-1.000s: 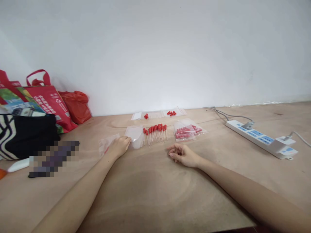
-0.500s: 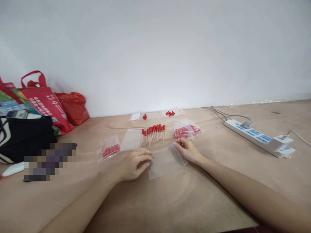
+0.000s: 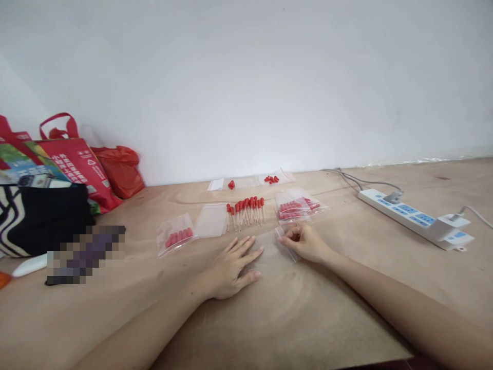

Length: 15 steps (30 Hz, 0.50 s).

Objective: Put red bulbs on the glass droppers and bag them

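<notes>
A clear zip bag (image 3: 265, 252) lies flat between my hands, nothing visible inside it. My left hand (image 3: 235, 267) rests on its left part with fingers spread. At the bag's right, zip end, my right hand (image 3: 306, 242) pinches the edge between thumb and fingers. Behind the bag stretches a row of red-tipped sticks (image 3: 246, 208). To the left lies a bag with several red pieces (image 3: 179, 236), beside a flat clear bag (image 3: 211, 221). Bags filled with red pieces (image 3: 296, 208) overlap behind my right hand.
Small red pieces (image 3: 271, 179) lie on bags near the wall. A white power strip (image 3: 408, 213) with plugs and cables is on the right. Red shopping bags (image 3: 82, 167), a black bag (image 3: 50, 218) and a blurred-out object (image 3: 88, 254) are at the left.
My left hand has moved right onto the clear bag, and its fingers have spread out flat. My right hand remains at the zip end, its fingers more curled.
</notes>
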{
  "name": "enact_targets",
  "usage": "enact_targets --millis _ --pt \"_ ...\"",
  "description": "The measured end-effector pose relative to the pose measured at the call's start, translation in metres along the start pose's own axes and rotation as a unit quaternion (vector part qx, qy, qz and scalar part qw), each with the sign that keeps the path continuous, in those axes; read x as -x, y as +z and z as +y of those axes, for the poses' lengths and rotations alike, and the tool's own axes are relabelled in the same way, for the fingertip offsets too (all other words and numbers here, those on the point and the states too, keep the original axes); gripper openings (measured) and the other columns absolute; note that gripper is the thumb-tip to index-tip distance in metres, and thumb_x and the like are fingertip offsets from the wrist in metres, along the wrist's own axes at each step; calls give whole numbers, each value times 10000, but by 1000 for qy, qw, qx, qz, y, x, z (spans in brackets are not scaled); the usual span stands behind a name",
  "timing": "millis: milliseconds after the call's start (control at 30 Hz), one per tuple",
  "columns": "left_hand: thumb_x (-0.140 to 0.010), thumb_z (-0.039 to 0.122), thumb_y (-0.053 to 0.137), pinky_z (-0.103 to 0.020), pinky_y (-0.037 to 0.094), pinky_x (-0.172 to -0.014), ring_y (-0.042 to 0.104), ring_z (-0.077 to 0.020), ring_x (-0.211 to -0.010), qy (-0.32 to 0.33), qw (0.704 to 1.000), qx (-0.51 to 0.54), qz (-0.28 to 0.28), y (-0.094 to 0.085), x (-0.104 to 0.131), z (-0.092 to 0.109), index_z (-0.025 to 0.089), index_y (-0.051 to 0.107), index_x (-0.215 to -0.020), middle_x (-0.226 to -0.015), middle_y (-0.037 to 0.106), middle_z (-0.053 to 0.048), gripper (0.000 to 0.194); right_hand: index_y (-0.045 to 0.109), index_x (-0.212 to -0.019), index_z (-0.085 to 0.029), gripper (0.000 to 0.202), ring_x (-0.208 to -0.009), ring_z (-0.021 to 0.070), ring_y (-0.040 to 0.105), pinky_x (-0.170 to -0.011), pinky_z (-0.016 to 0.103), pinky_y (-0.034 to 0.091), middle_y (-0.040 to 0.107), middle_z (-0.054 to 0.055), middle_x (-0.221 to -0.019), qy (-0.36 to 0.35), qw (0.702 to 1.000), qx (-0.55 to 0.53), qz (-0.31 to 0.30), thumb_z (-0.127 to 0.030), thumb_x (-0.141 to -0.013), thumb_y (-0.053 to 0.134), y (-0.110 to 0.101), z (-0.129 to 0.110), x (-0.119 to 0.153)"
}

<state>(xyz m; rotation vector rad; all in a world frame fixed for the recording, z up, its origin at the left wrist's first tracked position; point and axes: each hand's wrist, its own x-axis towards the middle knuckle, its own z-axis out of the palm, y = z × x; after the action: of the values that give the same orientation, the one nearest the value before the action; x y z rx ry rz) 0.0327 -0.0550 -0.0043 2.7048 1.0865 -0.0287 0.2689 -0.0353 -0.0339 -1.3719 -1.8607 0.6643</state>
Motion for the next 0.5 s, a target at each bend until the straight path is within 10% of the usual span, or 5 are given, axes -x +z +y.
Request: enact_targets --millis 300,500 --pt "-856 535 288 -439 117 -1059 103 -222 -1311 7 1000 2 -7 -3 6 -7 284 232 -1341 -1432 121 -51 548 623 -622 -168 250 -900 181 520 -777 316 420 602 71 -839 -314 943 64 -91 -352 -769 540 -12 -16 3" --pt "-847 532 323 -448 135 -1054 125 -242 -1306 8 1000 14 -7 -8 8 -10 292 275 -1326 -1428 150 -35 537 648 -722 -177 225 -1022 221 477 -864 399 357 616 73 -951 -380 908 158 -79 -376 -758 549 -9 -13 3"
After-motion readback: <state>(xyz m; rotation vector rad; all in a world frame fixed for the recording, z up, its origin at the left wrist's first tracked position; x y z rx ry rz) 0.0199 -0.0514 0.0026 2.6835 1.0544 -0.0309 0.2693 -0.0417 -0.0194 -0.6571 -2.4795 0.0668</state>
